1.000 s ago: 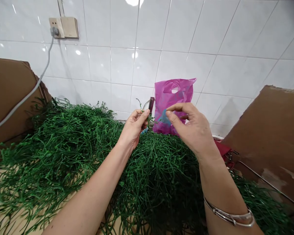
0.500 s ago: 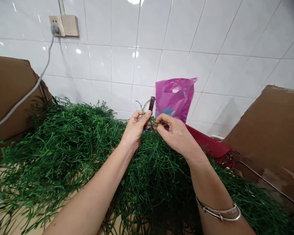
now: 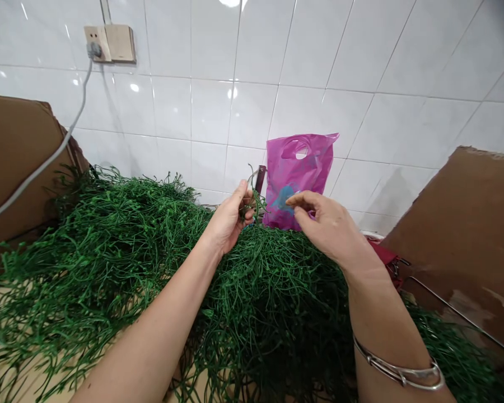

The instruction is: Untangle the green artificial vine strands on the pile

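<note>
Thin green plastic plant stems (image 3: pixel 258 204) with small buds stand in my left hand (image 3: pixel 231 218), which is closed around their lower part. To its right my right hand (image 3: pixel 323 221) is apart from the stems, in front of the purple plastic bag (image 3: pixel 300 170). Its thumb and index finger are drawn close together in a pinch, and whether anything small is between them is hidden. Below both hands spreads a large heap of the same green artificial stems (image 3: pixel 117 240).
Cardboard boxes stand at the left (image 3: pixel 17 162) and the right (image 3: pixel 466 229). A dark strap-like handle (image 3: pixel 260 178) shows behind my left hand. Red fabric (image 3: pixel 384 254) lies at the right. A grey cord (image 3: pixel 67 137) runs from a wall socket (image 3: pixel 96 45) on the white tiles.
My right hand has drawn away from the stems to the right, in front of the purple bag. My left hand has shifted slightly left and turned, keeping the stems, which now point more upright.
</note>
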{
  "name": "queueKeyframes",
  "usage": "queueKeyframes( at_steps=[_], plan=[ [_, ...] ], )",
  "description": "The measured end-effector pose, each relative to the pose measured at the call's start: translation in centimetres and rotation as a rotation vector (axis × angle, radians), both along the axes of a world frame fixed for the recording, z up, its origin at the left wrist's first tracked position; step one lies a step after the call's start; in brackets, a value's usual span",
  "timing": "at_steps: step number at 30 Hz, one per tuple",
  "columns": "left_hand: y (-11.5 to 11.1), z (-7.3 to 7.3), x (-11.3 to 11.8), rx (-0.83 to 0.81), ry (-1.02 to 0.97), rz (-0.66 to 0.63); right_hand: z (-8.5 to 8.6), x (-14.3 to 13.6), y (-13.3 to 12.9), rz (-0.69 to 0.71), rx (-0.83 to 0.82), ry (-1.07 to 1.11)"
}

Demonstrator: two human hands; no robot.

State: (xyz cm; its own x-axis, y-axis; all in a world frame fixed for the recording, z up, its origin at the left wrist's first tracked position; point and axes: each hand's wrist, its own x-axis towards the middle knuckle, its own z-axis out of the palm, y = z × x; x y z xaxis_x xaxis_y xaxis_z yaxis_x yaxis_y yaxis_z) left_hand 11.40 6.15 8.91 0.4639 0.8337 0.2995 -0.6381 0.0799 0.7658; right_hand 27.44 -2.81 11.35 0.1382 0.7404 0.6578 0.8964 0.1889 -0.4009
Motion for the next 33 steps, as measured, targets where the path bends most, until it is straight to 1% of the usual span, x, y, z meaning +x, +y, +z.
queueKeyframes(
  at_steps=[1,3,5,8,10,12,14,15,16,19,20,21,23,25,29,31,33],
  plan=[
    [-0.2,0.1,0.0,-0.010,0.008,-0.027,0.2,-0.1,-0.1,-0.008,0.032,0.035],
    [-0.4,0.2,0.0,-0.014,0.025,-0.071,0.5,-0.3,-0.2,0.031,0.057,0.111],
    [-0.6,0.3,0.1,0.006,0.036,-0.105,0.6,-0.4,-0.2,0.119,0.041,0.171],
    [-0.9,0.3,0.1,0.080,0.069,-0.141,0.4,-0.6,0.0,0.230,0.001,0.202],
    [-1.0,0.1,0.3,0.145,0.101,-0.142,0.1,-0.6,0.4,0.304,-0.027,0.233],
    [-0.9,-0.2,0.4,0.195,0.144,-0.108,-0.3,-0.6,0.9,0.382,-0.077,0.313],
    [-0.9,-0.5,0.5,0.240,0.218,-0.040,-0.7,-0.5,1.3,0.404,-0.095,0.401],
    [-0.8,-0.6,0.5,0.273,0.270,0.021,-0.8,-0.5,1.5,0.391,-0.086,0.433],
    [-0.8,-0.7,0.5,0.316,0.331,0.112,-1.0,-0.4,1.7,0.368,-0.065,0.452],
    [-0.7,-0.6,0.4,0.475,0.502,0.464,-1.1,-0.2,1.9,0.313,-0.005,0.473],
    [-0.8,-0.5,0.3,0.519,0.538,0.525,-1.1,-0.2,1.9,0.300,0.006,0.477],
    [-0.8,-0.4,0.3,0.551,0.557,0.529,-1.1,-0.2,1.8,0.291,0.016,0.483],
    [-0.9,-0.3,0.4,0.580,0.558,0.428,-1.0,-0.3,1.7,0.292,0.019,0.519],
    [-0.9,-0.4,0.5,0.576,0.533,0.333,-0.9,-0.5,1.7,0.316,0.002,0.569],
    [-0.6,-0.8,0.9,0.542,0.454,0.225,-0.9,-0.6,1.6,0.347,-0.049,0.601],
    [-0.4,-0.9,0.9,0.531,0.429,0.193,-0.8,-0.3,1.5,0.343,-0.061,0.595],
    [-0.4,-0.9,0.8,0.525,0.413,0.188,-0.8,0.1,1.3,0.338,-0.073,0.586]
  ],
)
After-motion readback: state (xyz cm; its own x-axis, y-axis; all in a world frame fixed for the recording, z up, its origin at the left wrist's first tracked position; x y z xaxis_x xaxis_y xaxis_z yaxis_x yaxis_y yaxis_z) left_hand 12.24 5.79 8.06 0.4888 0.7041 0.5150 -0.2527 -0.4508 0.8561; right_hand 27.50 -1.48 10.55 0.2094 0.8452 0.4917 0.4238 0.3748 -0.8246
